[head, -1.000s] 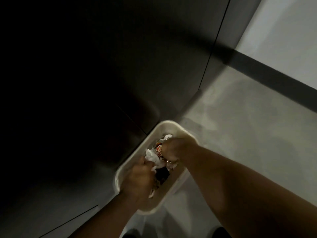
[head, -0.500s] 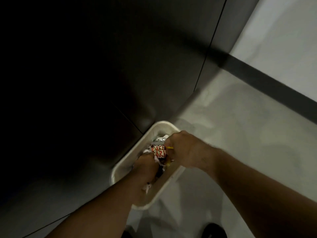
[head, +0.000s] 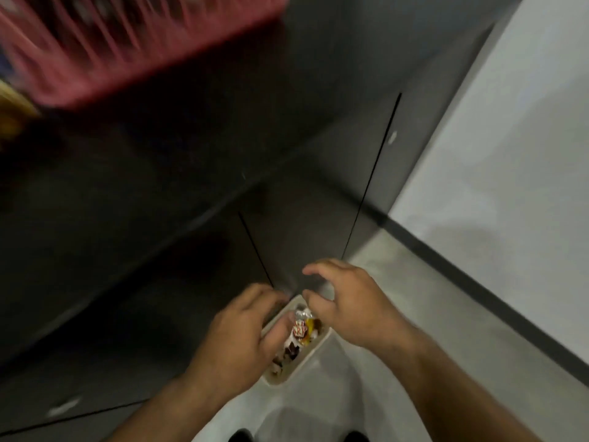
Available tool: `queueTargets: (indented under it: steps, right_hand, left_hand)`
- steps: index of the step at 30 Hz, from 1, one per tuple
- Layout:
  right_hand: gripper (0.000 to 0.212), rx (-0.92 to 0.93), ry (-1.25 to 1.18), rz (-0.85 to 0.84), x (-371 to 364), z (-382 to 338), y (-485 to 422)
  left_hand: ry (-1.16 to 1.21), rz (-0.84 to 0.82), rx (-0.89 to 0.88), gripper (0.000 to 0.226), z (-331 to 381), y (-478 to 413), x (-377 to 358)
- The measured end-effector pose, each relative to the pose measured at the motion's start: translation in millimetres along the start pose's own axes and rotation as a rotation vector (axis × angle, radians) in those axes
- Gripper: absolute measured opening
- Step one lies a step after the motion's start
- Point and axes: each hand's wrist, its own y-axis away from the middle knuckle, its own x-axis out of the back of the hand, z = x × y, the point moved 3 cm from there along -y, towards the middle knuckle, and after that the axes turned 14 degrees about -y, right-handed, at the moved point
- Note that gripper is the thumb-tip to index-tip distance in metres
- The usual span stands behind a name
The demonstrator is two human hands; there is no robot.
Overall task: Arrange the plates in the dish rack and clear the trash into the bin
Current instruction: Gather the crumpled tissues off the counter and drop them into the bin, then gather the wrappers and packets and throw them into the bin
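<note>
Trash [head: 301, 333] sits in the bin [head: 280, 381], my left hand [head: 242, 339] and right hand [head: 350, 304] above it loosely open, empty; should lift straight up so no scrap falls outside.

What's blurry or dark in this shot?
Head view: pink rack, top left, streaked by motion blur; dark cabinet dim, little detail; left hand and right hand slightly smeared; trash in the bin fairly legible.

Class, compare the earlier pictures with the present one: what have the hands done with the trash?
Both let go of the wrappers and rose out of the bin; the left hand and right hand now hover above it, empty. The wrappers and bin stayed put.
</note>
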Motion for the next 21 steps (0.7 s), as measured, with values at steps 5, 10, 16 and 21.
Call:
queueTargets:
  steps: [5,10,16,21]
  right_hand:
    - [0.039,0.124,0.063,0.074,95.2,-130.1,39.3]
    - [0.047,0.231,0.097,0.146,167.3,-219.1,64.2]
    - [0.053,0.342,0.121,0.195,200.8,-286.9,71.9]
    - [0.044,0.442,0.188,0.219,204.4,-343.7,70.6]
  left_hand:
    - [-0.176,0.09,-0.119,0.044,70.6,15.0,152.9]
    - [-0.291,0.183,-0.096,0.042,109.2,18.0,264.7]
    - [-0.332,0.332,-0.103,0.062,103.1,18.6,345.3]
    - [-0.348,0.406,-0.098,0.06,87.9,28.6,397.4]
